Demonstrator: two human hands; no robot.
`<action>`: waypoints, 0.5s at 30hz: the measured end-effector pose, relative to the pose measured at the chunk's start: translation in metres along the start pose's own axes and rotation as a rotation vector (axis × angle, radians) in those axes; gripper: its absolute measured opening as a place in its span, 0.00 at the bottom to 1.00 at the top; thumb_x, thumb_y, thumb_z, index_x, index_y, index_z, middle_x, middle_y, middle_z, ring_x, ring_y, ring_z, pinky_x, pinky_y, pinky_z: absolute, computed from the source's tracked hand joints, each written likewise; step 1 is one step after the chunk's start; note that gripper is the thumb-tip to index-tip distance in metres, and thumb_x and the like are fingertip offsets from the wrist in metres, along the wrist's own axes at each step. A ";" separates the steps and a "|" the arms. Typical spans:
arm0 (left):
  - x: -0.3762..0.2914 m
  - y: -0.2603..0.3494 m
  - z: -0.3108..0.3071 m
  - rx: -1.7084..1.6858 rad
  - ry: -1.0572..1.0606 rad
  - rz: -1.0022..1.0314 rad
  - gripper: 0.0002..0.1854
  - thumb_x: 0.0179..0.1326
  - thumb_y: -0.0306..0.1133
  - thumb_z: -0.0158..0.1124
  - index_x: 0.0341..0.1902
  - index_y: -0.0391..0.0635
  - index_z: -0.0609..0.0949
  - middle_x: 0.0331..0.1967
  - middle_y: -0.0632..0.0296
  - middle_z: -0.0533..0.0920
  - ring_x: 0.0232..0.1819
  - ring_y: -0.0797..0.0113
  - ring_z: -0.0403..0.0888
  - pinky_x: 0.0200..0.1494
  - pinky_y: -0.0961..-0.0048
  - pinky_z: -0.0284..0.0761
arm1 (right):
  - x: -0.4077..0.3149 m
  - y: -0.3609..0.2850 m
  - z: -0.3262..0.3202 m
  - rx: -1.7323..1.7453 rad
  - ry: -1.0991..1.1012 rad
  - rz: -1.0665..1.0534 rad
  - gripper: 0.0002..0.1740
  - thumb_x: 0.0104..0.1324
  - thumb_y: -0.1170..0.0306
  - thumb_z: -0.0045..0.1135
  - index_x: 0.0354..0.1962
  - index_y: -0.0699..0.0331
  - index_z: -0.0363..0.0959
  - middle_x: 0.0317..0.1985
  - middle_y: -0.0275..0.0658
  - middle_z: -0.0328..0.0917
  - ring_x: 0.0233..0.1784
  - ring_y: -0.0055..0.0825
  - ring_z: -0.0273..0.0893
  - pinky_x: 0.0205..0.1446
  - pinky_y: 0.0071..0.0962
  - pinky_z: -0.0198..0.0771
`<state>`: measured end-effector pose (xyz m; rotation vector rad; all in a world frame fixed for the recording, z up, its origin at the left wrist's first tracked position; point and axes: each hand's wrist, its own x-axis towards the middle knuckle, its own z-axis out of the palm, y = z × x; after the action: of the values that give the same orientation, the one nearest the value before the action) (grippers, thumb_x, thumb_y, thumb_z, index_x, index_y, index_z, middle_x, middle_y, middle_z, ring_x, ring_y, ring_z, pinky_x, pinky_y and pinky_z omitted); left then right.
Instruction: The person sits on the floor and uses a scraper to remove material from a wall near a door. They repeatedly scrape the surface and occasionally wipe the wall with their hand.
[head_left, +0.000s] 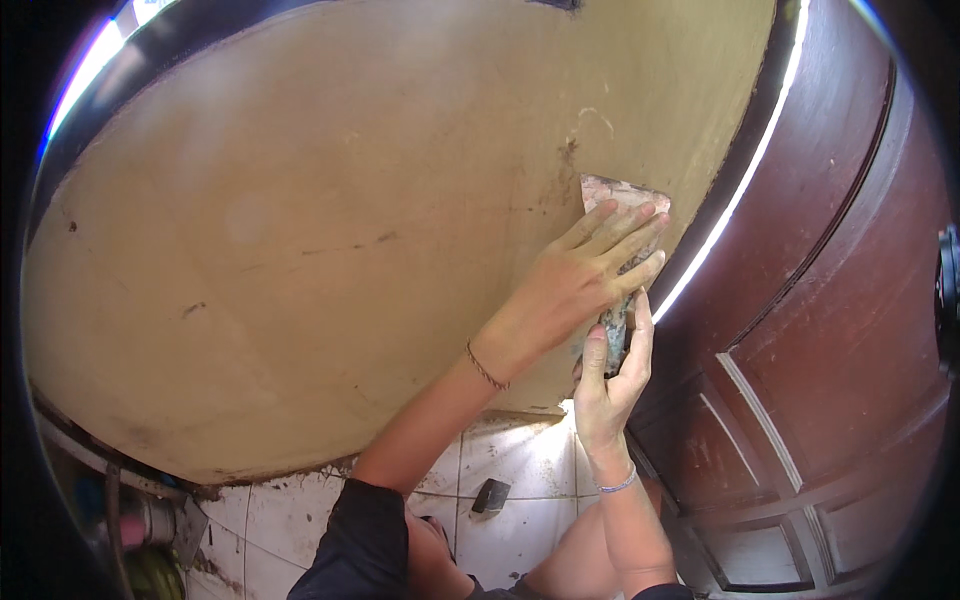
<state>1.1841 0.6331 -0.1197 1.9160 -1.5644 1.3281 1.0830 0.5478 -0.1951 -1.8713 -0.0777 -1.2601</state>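
Note:
A wide-bladed scraper (628, 193) with a pale-smeared blade lies against the tan plastered wall (315, 180), near the wall's right edge. My left hand (592, 266) lies over the blade and upper handle, fingers spread and flat on it; its thumb is hidden. Below it my right hand (619, 382) grips the worn, blotchy handle (615, 337) between thumb and fingers. Pale dust coats the fingers of both hands. The blade's wide edge points up along the wall. Faint scratches and dark marks (568, 154) show just above and left of it.
To the right stands a dark red panelled wooden door (840, 300), with a bright gap along the dark frame (697, 217). White floor tiles (517, 536) carry dirt and a small black piece (491, 496). Objects sit beside a metal bar (114, 495) at lower left.

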 end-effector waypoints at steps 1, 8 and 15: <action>0.001 -0.003 0.004 0.025 0.021 0.031 0.24 0.54 0.33 0.65 0.58 0.49 0.82 0.74 0.58 0.73 0.76 0.55 0.69 0.78 0.54 0.66 | 0.001 -0.003 -0.002 -0.015 -0.010 0.026 0.35 0.74 0.66 0.58 0.71 0.77 0.60 0.61 0.56 0.71 0.63 0.47 0.72 0.67 0.44 0.68; -0.012 -0.012 0.027 0.115 0.107 0.059 0.24 0.54 0.33 0.65 0.58 0.49 0.83 0.71 0.59 0.77 0.72 0.54 0.74 0.76 0.54 0.69 | -0.011 -0.014 0.011 -0.223 0.016 -0.168 0.37 0.65 0.77 0.62 0.70 0.77 0.61 0.64 0.60 0.61 0.65 0.52 0.67 0.67 0.45 0.68; 0.001 -0.011 0.021 0.104 0.139 -0.011 0.26 0.55 0.31 0.64 0.61 0.49 0.82 0.72 0.59 0.75 0.72 0.52 0.73 0.76 0.54 0.69 | 0.006 -0.008 0.007 -0.301 0.070 -0.245 0.28 0.66 0.81 0.60 0.64 0.79 0.69 0.65 0.62 0.66 0.64 0.55 0.74 0.64 0.43 0.74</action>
<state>1.2033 0.6206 -0.1267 1.8445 -1.4419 1.5307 1.0878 0.5553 -0.1863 -2.1191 -0.0857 -1.5749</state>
